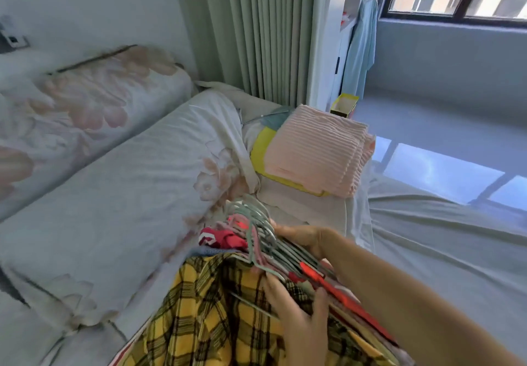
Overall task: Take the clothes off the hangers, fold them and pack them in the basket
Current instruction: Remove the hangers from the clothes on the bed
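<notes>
At the lower centre of the frame lay a pile of clothes (216, 308) on hangers (258, 231), spread on the bed (445, 240). The top garment was a yellow plaid shirt (199, 317); a red garment (225, 238) showed just above it, near the bunched hanger hooks. The hangers were grey-green, pink and red, stacked close together with their hooks pointing toward the middle of the frame.

The left hand (296, 320) sat at the lower centre, its grip pinched on the hangers' edge, thumb on the right side and fingers on the plaid shirt. The right hand (305, 237) reached in from the lower right, its fingers curled round the far side of the hanger bundle just beside the hooks.

Above the pile, at centre right, a folded pink ribbed blanket (319, 152) rested on a yellow-edged cushion (258, 149). A floral quilt (108, 183) filled the left of the frame, with a floral pillow (94, 94) in the upper left. A small yellow box (344, 105), open at the top, stood on the floor beyond the blanket; its contents could not be made out. Green curtains (256, 29) hung at the upper centre, and a pale blue garment (362, 49) hung to their right.
</notes>
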The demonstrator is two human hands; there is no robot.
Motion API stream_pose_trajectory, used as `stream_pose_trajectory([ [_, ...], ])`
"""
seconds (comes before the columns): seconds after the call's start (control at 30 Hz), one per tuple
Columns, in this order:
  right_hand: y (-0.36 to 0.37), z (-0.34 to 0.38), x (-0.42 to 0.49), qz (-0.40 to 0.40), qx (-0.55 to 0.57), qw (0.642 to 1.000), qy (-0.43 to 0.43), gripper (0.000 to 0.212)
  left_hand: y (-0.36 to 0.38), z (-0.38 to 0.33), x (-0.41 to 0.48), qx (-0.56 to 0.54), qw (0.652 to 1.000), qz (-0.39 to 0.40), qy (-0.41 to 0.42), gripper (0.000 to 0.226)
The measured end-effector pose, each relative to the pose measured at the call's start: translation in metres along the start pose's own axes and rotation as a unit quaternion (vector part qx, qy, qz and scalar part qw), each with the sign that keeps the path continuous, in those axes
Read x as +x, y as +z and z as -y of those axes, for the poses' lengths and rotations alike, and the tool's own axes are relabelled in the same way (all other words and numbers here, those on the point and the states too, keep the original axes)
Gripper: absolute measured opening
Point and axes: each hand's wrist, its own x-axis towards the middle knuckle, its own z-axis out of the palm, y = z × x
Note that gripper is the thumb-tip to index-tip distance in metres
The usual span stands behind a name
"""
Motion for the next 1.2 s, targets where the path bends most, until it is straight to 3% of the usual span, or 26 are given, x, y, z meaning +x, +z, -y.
stream_pose_trajectory([
  [0.03, -0.025, -0.001, 0.01, -0.026, 0.004, 1.0, 0.0, 0.077, 0.008, -0.004, 0.017, 0.025, 0.998, 0.052, -0.011, 0.098],
  [0.07, -0.048, -0.001, 0.019, -0.058, 0.006, 0.998, 0.001, 0.067, 0.025, 0.003, 0.035, 0.051, 0.998, 0.034, -0.019, 0.1],
  [0.13, -0.097, -0.004, 0.032, -0.16, 0.0, 0.987, -0.017, 0.051, 0.041, 0.019, 0.085, 0.081, 0.994, 0.071, 0.011, 0.107],
  [0.2, -0.144, -0.014, 0.035, -0.328, -0.003, 0.942, -0.072, 0.038, 0.057, 0.041, 0.138, 0.132, 0.985, 0.096, 0.049, 0.112],
  [0.23, -0.162, -0.024, 0.035, -0.377, 0.04, 0.918, -0.114, 0.036, 0.064, 0.049, 0.161, 0.163, 0.979, 0.115, 0.046, 0.114],
  [0.3, -0.182, -0.052, 0.036, -0.422, 0.085, 0.895, -0.115, 0.035, 0.069, 0.076, 0.197, 0.229, 0.96, 0.157, 0.033, 0.13],
  [0.4, -0.171, -0.119, 0.054, -0.446, -0.063, 0.893, 0.014, 0.032, 0.066, 0.117, 0.225, 0.315, 0.925, 0.213, 0.011, 0.139],
  [0.53, -0.125, -0.212, 0.093, -0.436, -0.227, 0.867, 0.083, 0.057, 0.057, 0.153, 0.248, 0.414, 0.862, 0.292, -0.031, 0.081],
  [0.6, -0.106, -0.236, 0.105, -0.432, -0.283, 0.846, 0.13, 0.066, 0.048, 0.166, 0.254, 0.461, 0.825, 0.326, -0.038, 0.072],
  [0.63, -0.099, -0.243, 0.11, -0.436, -0.293, 0.84, 0.138, 0.065, 0.043, 0.171, 0.255, 0.468, 0.815, 0.34, -0.035, 0.071],
  [0.7, -0.096, -0.247, 0.115, -0.451, -0.303, 0.828, 0.139, 0.063, 0.033, 0.174, 0.255, 0.438, 0.831, 0.343, -0.004, 0.063],
  [0.73, -0.099, -0.247, 0.115, -0.466, -0.297, 0.823, 0.13, 0.063, 0.026, 0.172, 0.255, 0.407, 0.854, 0.321, 0.035, 0.056],
  [0.8, -0.107, -0.245, 0.114, -0.506, -0.281, 0.808, 0.107, 0.056, 0.01, 0.163, 0.263, 0.367, 0.9, 0.186, 0.144, 0.042],
  [0.87, -0.113, -0.237, 0.108, -0.527, -0.266, 0.799, 0.112, 0.046, -0.009, 0.157, 0.288, 0.391, 0.896, 0.023, 0.21, 0.04],
  [0.93, -0.114, -0.229, 0.103, -0.527, -0.284, 0.792, 0.122, 0.04, -0.026, 0.149, 0.315, 0.488, 0.863, 0.015, 0.133, 0.057],
  [1.0, -0.108, -0.224, 0.098, -0.535, -0.287, 0.788, 0.1, 0.038, -0.035, 0.143, 0.332, 0.607, 0.788, 0.101, 0.029, 0.069],
  [1.07, -0.097, -0.219, 0.088, -0.546, -0.263, 0.794, 0.052, 0.04, -0.039, 0.14, 0.332, 0.662, 0.734, 0.147, 0.019, 0.067],
  [1.13, -0.087, -0.216, 0.074, -0.561, -0.248, 0.79, 0.006, 0.041, -0.046, 0.137, 0.328, 0.639, 0.749, 0.167, 0.055, 0.057],
  [1.2, -0.082, -0.216, 0.056, -0.584, -0.27, 0.765, -0.016, 0.036, -0.056, 0.13, 0.319, 0.509, 0.839, 0.18, 0.063, 0.042],
])
